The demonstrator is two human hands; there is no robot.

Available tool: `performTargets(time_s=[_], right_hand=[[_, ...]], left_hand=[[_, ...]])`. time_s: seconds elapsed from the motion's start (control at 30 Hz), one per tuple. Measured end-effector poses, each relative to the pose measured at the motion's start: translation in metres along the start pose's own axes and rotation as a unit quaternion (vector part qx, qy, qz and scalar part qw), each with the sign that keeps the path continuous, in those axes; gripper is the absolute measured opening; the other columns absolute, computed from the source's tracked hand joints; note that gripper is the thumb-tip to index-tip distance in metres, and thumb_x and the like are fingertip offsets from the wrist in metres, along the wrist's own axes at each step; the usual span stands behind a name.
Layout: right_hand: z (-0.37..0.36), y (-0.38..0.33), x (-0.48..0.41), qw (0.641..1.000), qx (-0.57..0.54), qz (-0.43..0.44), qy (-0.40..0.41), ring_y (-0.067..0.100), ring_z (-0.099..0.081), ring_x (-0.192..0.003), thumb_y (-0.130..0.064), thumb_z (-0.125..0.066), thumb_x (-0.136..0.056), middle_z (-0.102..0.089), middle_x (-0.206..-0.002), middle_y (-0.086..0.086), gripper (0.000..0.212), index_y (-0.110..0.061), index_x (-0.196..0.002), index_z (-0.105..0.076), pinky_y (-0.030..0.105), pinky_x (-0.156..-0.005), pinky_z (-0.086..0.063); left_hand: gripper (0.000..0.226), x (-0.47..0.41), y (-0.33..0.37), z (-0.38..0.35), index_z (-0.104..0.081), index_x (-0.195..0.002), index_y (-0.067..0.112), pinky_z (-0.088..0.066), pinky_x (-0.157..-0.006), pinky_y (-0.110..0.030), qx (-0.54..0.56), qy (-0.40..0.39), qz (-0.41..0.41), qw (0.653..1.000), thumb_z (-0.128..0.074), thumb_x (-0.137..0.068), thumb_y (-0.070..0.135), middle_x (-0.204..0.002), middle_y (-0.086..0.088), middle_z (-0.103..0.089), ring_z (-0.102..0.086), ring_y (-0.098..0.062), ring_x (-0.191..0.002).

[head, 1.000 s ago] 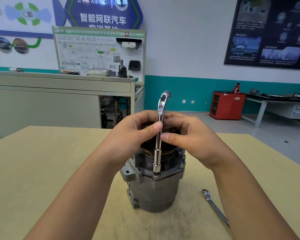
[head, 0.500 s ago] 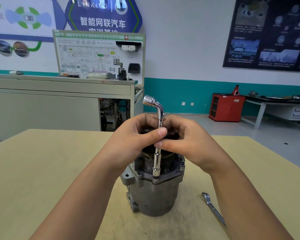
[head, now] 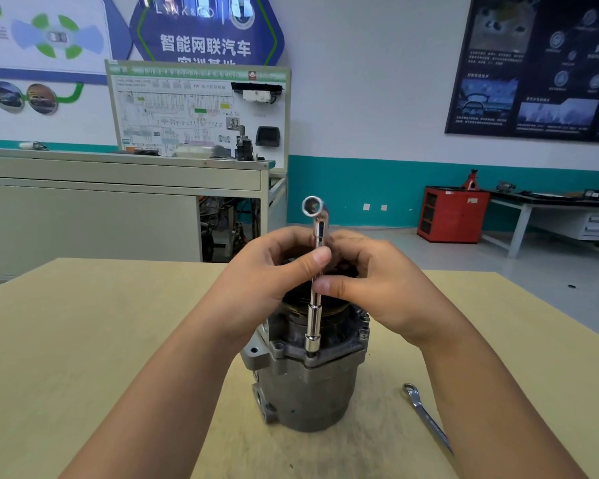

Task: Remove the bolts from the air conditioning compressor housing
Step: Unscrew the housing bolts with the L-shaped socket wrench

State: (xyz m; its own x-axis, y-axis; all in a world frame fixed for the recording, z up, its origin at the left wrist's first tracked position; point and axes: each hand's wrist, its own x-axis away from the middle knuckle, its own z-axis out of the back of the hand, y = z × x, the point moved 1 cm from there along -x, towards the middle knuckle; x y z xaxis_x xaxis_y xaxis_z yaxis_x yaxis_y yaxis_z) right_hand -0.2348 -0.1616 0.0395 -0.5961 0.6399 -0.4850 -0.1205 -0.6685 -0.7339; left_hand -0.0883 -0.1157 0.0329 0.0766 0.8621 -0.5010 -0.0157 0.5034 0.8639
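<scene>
On the table (head: 83,340), the compressor housing (head: 308,392) stands upright; above it your left hand (head: 267,271) and right hand (head: 377,288) each pinch the socket wrench (head: 313,305) in a fingertip grip. Its bent top has swung round towards you, so the socket-covered bolt on the housing's front flange is likely unscrewing freely.

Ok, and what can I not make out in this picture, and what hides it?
1. Head view: the bolt head, covered by the lower end of the socket wrench.
2. Head view: the top of the compressor, behind the left hand and the right hand.
3. Head view: the lower end of the spanner, under the right forearm.
4. Head view: the text on the dark poster, too small and blurred.
</scene>
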Motion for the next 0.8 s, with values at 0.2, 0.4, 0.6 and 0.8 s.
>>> performTargets(time_s=[0.2, 0.4, 0.6, 0.8], right_hand=[[0.0009, -0.0021, 0.0012, 1.0, -0.014, 0.0, -0.016, 0.014, -0.061, -0.104, -0.004, -0.066, -0.083, -0.062, -0.108, 0.005, 0.026, -0.025, -0.098, -0.068, 0.041, -0.098, -0.047], [0.0007, -0.0018, 0.0011, 1.0, -0.001, 0.004, -0.018, 0.01, -0.061, -0.1, -0.016, -0.067, -0.079, -0.061, -0.104, 0.0, 0.016, -0.023, -0.094, -0.07, 0.033, -0.093, -0.049], [0.0, 0.0029, -0.0009, 1.0, 0.012, -0.013, 0.008, 0.01, -0.064, -0.09, -0.019, -0.08, -0.07, -0.065, -0.093, -0.009, 0.025, -0.014, -0.09, -0.065, 0.035, -0.084, -0.054], [-0.0018, 0.0022, -0.0022, 1.0, 0.019, 0.002, 0.016, 0.006, -0.062, -0.086, -0.012, -0.077, -0.074, -0.064, -0.091, -0.003, 0.017, -0.01, -0.086, -0.065, 0.023, -0.078, -0.051]], left_hand=[[0.03, -0.0006, -0.0007, 0.0026, -0.07, -0.101, 0.016, -0.047, -0.08, -0.013, -0.022, -0.011, -0.003, 1.0, -0.057, -0.078, 0.029, -0.105, -0.001, -0.072, -0.065, -0.01, -0.101], [0.034, -0.0011, -0.0028, 0.0021, -0.067, -0.094, 0.006, -0.048, -0.069, -0.012, -0.009, 0.015, 0.014, 1.0, -0.063, -0.07, 0.03, -0.087, 0.003, -0.071, -0.065, -0.006, -0.082], [0.023, -0.0005, -0.0012, -0.0004, -0.063, -0.077, 0.013, -0.048, -0.066, -0.013, 0.008, 0.028, 0.008, 1.0, -0.069, -0.062, 0.028, -0.082, 0.006, -0.07, -0.065, -0.006, -0.079], [0.025, -0.0003, -0.0011, -0.0015, -0.063, -0.079, 0.012, -0.049, -0.065, -0.014, 0.019, 0.031, 0.01, 0.999, -0.071, -0.061, 0.028, -0.085, 0.004, -0.071, -0.067, -0.006, -0.079]])
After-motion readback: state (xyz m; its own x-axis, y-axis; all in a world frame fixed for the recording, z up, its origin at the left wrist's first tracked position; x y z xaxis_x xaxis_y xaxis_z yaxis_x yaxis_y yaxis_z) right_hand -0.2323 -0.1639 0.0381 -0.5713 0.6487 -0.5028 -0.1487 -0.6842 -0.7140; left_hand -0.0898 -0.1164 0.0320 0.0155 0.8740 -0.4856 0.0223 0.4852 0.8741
